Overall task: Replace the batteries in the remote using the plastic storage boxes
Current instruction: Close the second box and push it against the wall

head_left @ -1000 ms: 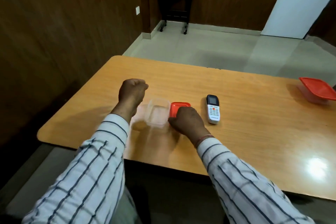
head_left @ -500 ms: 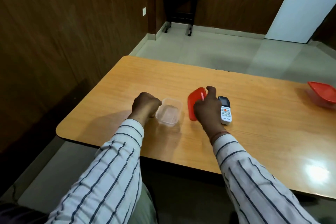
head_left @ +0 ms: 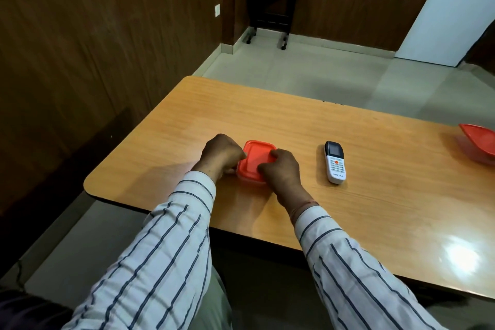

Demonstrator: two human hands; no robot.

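A small clear plastic box with a red lid [head_left: 255,161] lies on the wooden table [head_left: 375,195] near its front left. My left hand [head_left: 222,154] is curled against the box's left side. My right hand [head_left: 281,167] rests on the lid's right side with its fingers bent over the lid. Most of the clear box under the lid is hidden by both hands. A white remote [head_left: 334,162] with a black top lies face up to the right of my right hand, untouched.
A second clear box with a red lid [head_left: 479,142] sits at the table's far right edge. A dark wood wall runs along the left. A small black side table [head_left: 270,8] stands on the tiled floor beyond.
My right hand has carried the red lid from beside the remote over to the clear box and set it on top. My left hand has closed in on the box's left side.
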